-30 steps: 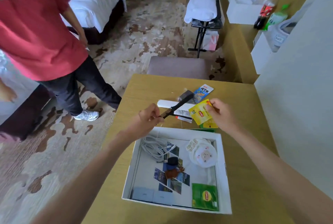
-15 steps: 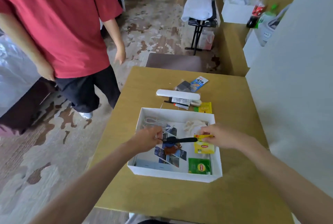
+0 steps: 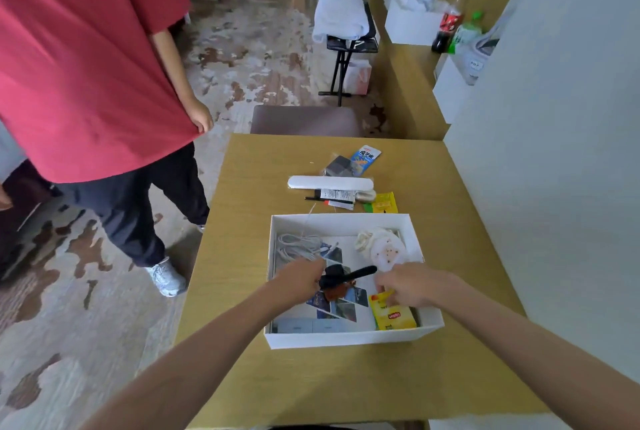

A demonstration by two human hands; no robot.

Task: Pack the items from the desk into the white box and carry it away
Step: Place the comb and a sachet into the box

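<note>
- Currently, your left hand (image 3: 301, 279) pinches the black comb (image 3: 349, 275) above the white box (image 3: 346, 338).
- Your right hand (image 3: 405, 286) pinches the yellow tea packet (image 3: 393, 317) at its near-right corner.

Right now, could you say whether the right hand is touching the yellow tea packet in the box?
Touching. The head view shows the right hand pinching the top edge of the yellow tea packet.
</note>
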